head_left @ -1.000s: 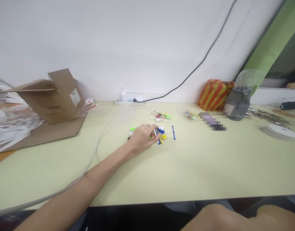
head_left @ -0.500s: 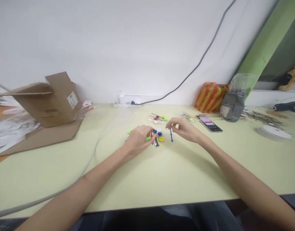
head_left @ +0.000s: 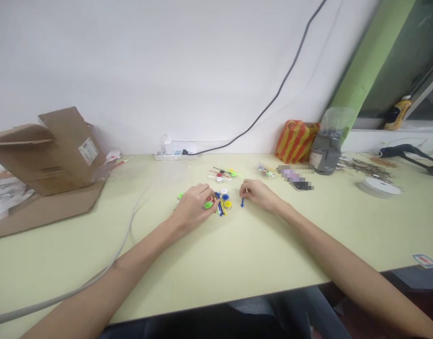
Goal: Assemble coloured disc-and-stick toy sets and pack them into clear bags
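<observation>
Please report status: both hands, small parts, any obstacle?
Left hand at coloured parts. Right hand covers far end of blue stick, grip unclear. Grey cable by left forearm.

An open cardboard box (head_left: 57,162) with a white label (head_left: 88,150) stands on a flat cardboard sheet (head_left: 71,207) at the left of the table (head_left: 265,259), white strips (head_left: 7,195) heaped beside it. A pale cord (head_left: 126,235) curves in from the lower left. Near the white wall (head_left: 131,70) lies a power strip (head_left: 175,157), and a dark cable (head_left: 269,106) climbs from it to the upper right. Further right are a red-and-yellow striped bag (head_left: 294,141), a grey bag (head_left: 325,153) just beside it, a phone (head_left: 299,183) with its screen pixelated, and a round white roll (head_left: 380,186). A yellow bottle (head_left: 399,114) stands by the window, right of a green post (head_left: 364,84).
</observation>
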Demonstrator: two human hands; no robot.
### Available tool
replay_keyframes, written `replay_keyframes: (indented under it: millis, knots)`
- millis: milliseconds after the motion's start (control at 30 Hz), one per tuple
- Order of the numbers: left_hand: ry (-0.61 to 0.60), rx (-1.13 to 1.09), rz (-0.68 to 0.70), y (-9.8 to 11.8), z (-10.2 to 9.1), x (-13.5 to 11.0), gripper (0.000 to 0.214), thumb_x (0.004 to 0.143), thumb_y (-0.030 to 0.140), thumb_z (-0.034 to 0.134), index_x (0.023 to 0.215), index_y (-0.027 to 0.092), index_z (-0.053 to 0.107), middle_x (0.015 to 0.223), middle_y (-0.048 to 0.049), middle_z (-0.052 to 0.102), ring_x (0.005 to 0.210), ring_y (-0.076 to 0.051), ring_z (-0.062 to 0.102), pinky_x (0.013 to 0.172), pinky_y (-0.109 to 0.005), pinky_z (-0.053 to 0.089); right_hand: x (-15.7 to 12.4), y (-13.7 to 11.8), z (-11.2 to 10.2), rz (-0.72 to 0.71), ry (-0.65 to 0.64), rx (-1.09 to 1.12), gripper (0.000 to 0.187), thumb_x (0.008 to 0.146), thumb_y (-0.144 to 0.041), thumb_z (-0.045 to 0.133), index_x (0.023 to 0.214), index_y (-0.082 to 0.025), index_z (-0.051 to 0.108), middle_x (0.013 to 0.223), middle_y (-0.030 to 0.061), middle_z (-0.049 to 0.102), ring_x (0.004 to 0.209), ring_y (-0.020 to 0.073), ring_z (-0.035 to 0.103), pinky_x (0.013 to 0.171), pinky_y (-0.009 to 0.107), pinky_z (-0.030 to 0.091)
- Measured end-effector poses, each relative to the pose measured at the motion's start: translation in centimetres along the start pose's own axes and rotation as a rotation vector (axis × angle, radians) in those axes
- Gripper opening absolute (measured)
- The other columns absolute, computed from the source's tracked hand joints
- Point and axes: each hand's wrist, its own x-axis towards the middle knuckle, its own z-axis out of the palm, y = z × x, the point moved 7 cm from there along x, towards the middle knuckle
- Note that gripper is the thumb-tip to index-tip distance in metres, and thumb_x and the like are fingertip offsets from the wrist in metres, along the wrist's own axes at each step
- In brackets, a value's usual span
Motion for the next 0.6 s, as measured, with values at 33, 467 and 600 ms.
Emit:
replay_keyframes:
  millis: [33,467,600]
  knots:
    - [0.0,0.003,0.007,0.0,0.0,0.0,0.019,0.096,0.034,0.052,0.086,0.019,0.061,0.081,-0.0029,0.058,0.075,-0.018,0.054,0.068,-0.031,0.041,0.0,-0.1,0.0,-0.008,0.008,-0.016,0.014,0.085,-0.008,0.06,0.081,-0.018,0.069,0.093,0.0048,0.067,0.081,0.0163,0.061,0.071,0.026,0.042]
    - [0.004,0.121,0.112,0.2,-1.1,0.4,0.017,0.095,0.029,0.054,0.103,0.019,0.065,0.093,-0.0085,0.066,0.089,-0.023,0.06,0.079,-0.037,0.044,0.8,0.9,0.0,-0.008,-0.029,-0.058,0.016,0.083,-0.005,0.061,0.08,-0.019,0.067,0.095,0.0049,0.068,0.088,0.0182,0.062,0.075,0.027,0.042]
    - [0.044,0.166,0.12,-0.1,-1.8,0.6,0.016,0.096,0.03,0.053,0.097,0.02,0.065,0.09,-0.0085,0.066,0.088,-0.023,0.059,0.079,-0.038,0.043,0.7,-0.9,-1.5,-0.098,0.166,-0.047,0.017,0.088,-0.005,0.054,0.083,-0.02,0.062,0.1,0.0083,0.066,0.1,0.0226,0.058,0.083,0.032,0.043]
